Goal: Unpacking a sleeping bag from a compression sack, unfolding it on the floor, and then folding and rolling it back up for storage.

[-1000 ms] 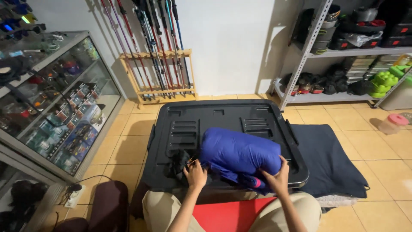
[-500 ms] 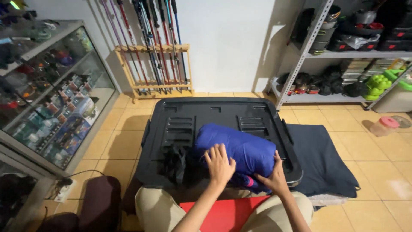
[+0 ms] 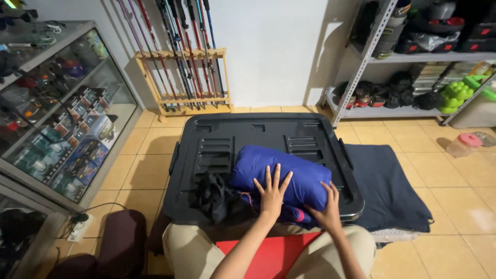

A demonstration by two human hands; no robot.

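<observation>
I saw my left hand [image 3: 272, 194] flat with fingers spread on the rolled blue sleeping bag [image 3: 281, 181], and my right hand [image 3: 326, 209] pressed open-fingered against its near right end. The roll lay on a black bin lid [image 3: 222, 137], beside a black strap bundle [image 3: 214, 196].

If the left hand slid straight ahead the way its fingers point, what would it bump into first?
The left hand lies flat on the blue roll. Going on, it would probably cross the roll, then meet the black lid; depth is unclear.
</observation>
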